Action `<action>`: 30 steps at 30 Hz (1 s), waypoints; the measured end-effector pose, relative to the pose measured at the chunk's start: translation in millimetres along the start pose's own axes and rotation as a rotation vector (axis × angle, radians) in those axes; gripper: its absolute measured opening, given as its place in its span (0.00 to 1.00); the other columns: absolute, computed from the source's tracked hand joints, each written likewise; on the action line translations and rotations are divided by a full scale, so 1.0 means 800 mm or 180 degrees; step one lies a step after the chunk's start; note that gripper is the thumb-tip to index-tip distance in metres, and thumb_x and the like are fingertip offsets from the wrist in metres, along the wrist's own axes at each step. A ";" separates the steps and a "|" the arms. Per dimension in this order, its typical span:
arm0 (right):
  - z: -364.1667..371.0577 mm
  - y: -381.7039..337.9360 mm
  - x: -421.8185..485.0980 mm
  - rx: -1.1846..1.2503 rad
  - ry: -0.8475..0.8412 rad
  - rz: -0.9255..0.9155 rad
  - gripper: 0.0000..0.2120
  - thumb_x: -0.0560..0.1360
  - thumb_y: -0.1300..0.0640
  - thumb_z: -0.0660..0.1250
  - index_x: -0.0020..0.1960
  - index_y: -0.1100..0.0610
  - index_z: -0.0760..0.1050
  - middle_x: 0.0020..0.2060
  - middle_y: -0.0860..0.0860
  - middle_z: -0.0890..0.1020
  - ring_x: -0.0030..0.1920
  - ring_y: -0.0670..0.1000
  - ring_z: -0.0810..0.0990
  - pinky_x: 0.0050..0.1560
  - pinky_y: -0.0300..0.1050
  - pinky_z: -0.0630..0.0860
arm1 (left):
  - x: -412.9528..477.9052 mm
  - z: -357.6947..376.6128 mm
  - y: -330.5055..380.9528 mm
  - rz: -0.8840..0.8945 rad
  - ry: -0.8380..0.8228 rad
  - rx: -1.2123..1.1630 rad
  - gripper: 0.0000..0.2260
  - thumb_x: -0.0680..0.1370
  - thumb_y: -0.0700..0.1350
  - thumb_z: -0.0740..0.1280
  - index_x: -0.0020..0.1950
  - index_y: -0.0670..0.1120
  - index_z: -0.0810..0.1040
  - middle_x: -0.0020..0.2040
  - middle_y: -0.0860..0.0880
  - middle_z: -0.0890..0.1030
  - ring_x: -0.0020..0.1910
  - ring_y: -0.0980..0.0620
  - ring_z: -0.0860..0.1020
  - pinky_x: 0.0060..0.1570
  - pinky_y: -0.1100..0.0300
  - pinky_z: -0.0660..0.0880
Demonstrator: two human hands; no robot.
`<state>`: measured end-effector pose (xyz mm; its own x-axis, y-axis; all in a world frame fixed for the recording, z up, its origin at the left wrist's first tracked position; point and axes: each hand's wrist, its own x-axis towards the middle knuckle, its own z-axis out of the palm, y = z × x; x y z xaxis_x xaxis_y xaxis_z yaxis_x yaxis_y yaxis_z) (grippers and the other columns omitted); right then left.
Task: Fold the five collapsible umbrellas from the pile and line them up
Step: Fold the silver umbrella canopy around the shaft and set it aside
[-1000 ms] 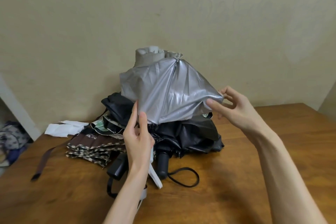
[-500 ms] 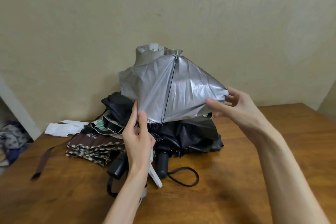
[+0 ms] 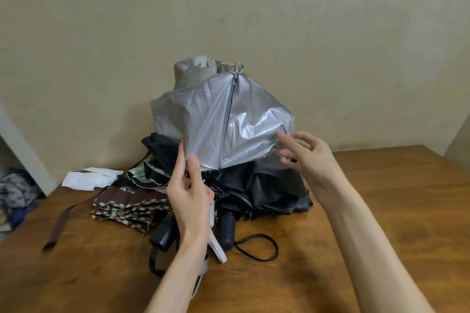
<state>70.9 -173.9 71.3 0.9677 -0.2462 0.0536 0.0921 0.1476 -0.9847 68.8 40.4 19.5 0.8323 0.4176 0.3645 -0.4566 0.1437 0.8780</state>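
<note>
The silver umbrella is held up over the pile at the back of the counter. Its long axis runs steeply up, with the tip toward the wall and its white handle down by the left wrist.

The left hand pinches the canopy's lower left hem between thumb and fingers. The right hand has loosely spread fingertips on the right edge (whether it actually grips the fabric, I cannot tell).

Directly beneath lies a black umbrella, its dark handle and wrist loop pointing at the person. A brown checked umbrella lies flat to the left, with white paper behind it.
</note>
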 end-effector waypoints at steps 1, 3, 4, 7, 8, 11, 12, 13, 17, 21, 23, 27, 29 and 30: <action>-0.001 0.002 0.002 -0.0145 0.0210 -0.0059 0.21 0.74 0.48 0.80 0.59 0.61 0.83 0.42 0.52 0.87 0.44 0.47 0.85 0.57 0.45 0.84 | 0.000 0.000 -0.001 0.0003 0.0004 0.0029 0.19 0.86 0.53 0.64 0.78 0.62 0.73 0.34 0.43 0.77 0.23 0.53 0.63 0.22 0.61 0.66; -0.004 0.005 0.004 -0.0275 0.0348 -0.0190 0.17 0.74 0.49 0.81 0.52 0.63 0.84 0.37 0.51 0.85 0.39 0.47 0.83 0.52 0.43 0.83 | 0.001 -0.001 -0.002 0.0019 0.0002 0.0073 0.19 0.86 0.53 0.64 0.77 0.62 0.73 0.35 0.41 0.80 0.23 0.54 0.63 0.22 0.61 0.67; -0.004 0.005 0.003 -0.0203 0.0314 -0.0218 0.15 0.74 0.52 0.80 0.51 0.63 0.84 0.38 0.53 0.86 0.40 0.48 0.83 0.51 0.42 0.83 | 0.001 0.000 -0.003 0.0027 -0.0002 0.0087 0.19 0.86 0.54 0.64 0.77 0.63 0.73 0.35 0.40 0.79 0.23 0.54 0.64 0.22 0.61 0.67; -0.006 0.002 0.003 0.0036 0.0195 -0.0293 0.09 0.76 0.60 0.79 0.52 0.62 0.81 0.47 0.59 0.88 0.45 0.51 0.86 0.51 0.40 0.84 | 0.002 -0.001 -0.005 0.0041 0.0011 0.0105 0.18 0.86 0.54 0.63 0.77 0.64 0.72 0.28 0.48 0.75 0.23 0.53 0.64 0.23 0.61 0.67; -0.007 0.001 0.004 0.0053 0.0137 -0.0294 0.09 0.76 0.62 0.78 0.53 0.62 0.81 0.49 0.62 0.88 0.47 0.52 0.87 0.50 0.40 0.85 | 0.003 -0.001 -0.006 0.0028 0.0021 0.0097 0.18 0.86 0.53 0.63 0.77 0.64 0.72 0.27 0.52 0.73 0.23 0.54 0.63 0.23 0.61 0.67; -0.007 0.002 0.006 0.0022 0.0024 -0.0329 0.14 0.76 0.68 0.76 0.60 0.68 0.79 0.48 0.64 0.87 0.44 0.53 0.88 0.49 0.42 0.85 | 0.003 -0.001 -0.007 0.0020 0.0045 0.0113 0.19 0.87 0.52 0.63 0.78 0.63 0.71 0.25 0.56 0.71 0.22 0.55 0.62 0.23 0.61 0.66; -0.008 0.002 0.007 -0.0017 0.0011 -0.0382 0.15 0.76 0.69 0.76 0.61 0.69 0.79 0.48 0.63 0.87 0.44 0.53 0.87 0.51 0.44 0.84 | 0.003 -0.001 -0.007 0.0030 0.0045 0.0117 0.19 0.87 0.52 0.63 0.78 0.62 0.71 0.25 0.56 0.71 0.22 0.55 0.62 0.22 0.61 0.66; -0.010 0.002 0.009 -0.0065 -0.0024 -0.0435 0.15 0.76 0.70 0.76 0.62 0.66 0.81 0.50 0.62 0.87 0.46 0.53 0.87 0.54 0.46 0.84 | 0.003 -0.002 -0.007 0.0032 0.0048 0.0114 0.19 0.87 0.52 0.63 0.78 0.62 0.71 0.25 0.55 0.71 0.23 0.54 0.62 0.22 0.60 0.66; -0.013 0.002 0.009 -0.0011 -0.0234 -0.0353 0.10 0.76 0.62 0.78 0.56 0.61 0.85 0.52 0.62 0.86 0.50 0.54 0.85 0.58 0.46 0.81 | 0.006 -0.002 -0.006 -0.0043 0.0060 0.0047 0.18 0.87 0.53 0.63 0.77 0.64 0.72 0.30 0.44 0.67 0.24 0.53 0.61 0.23 0.59 0.65; -0.007 0.007 0.010 -0.0158 -0.0051 -0.0491 0.11 0.79 0.51 0.76 0.40 0.53 0.84 0.37 0.53 0.81 0.43 0.52 0.77 0.54 0.46 0.76 | 0.005 -0.002 -0.007 -0.0019 0.0022 0.0071 0.17 0.87 0.52 0.63 0.75 0.66 0.71 0.26 0.52 0.66 0.23 0.54 0.62 0.23 0.61 0.66; -0.004 0.007 0.009 0.0043 0.0103 -0.0520 0.08 0.81 0.52 0.74 0.45 0.55 0.85 0.40 0.52 0.84 0.44 0.50 0.81 0.55 0.46 0.80 | 0.004 -0.002 -0.006 0.0008 0.0024 0.0077 0.18 0.87 0.52 0.63 0.76 0.65 0.71 0.27 0.50 0.67 0.23 0.54 0.62 0.23 0.61 0.66; -0.001 0.005 0.007 0.0285 0.0005 -0.0460 0.11 0.83 0.51 0.71 0.57 0.58 0.84 0.48 0.52 0.89 0.47 0.49 0.86 0.61 0.50 0.83 | 0.004 -0.001 -0.005 0.0034 0.0038 0.0086 0.18 0.86 0.53 0.63 0.77 0.63 0.71 0.29 0.45 0.68 0.23 0.55 0.62 0.22 0.61 0.66; -0.003 0.001 0.005 0.0201 -0.0076 -0.0377 0.12 0.81 0.48 0.73 0.60 0.53 0.84 0.53 0.53 0.88 0.51 0.50 0.87 0.58 0.48 0.83 | 0.004 -0.001 -0.005 0.0047 0.0030 0.0095 0.18 0.87 0.52 0.63 0.77 0.63 0.71 0.26 0.51 0.67 0.23 0.55 0.62 0.23 0.62 0.66; -0.006 0.000 0.005 0.0091 -0.0109 -0.0289 0.14 0.79 0.46 0.75 0.62 0.51 0.83 0.51 0.52 0.88 0.50 0.49 0.87 0.56 0.46 0.83 | 0.004 -0.001 -0.004 0.0049 0.0028 0.0098 0.18 0.87 0.52 0.63 0.77 0.63 0.71 0.26 0.54 0.68 0.23 0.55 0.62 0.23 0.61 0.66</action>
<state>74.2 -179.2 70.5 0.9625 -0.2271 0.1486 0.1860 0.1536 -0.9705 73.0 42.2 17.4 0.8225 0.4274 0.3753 -0.4592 0.1096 0.8816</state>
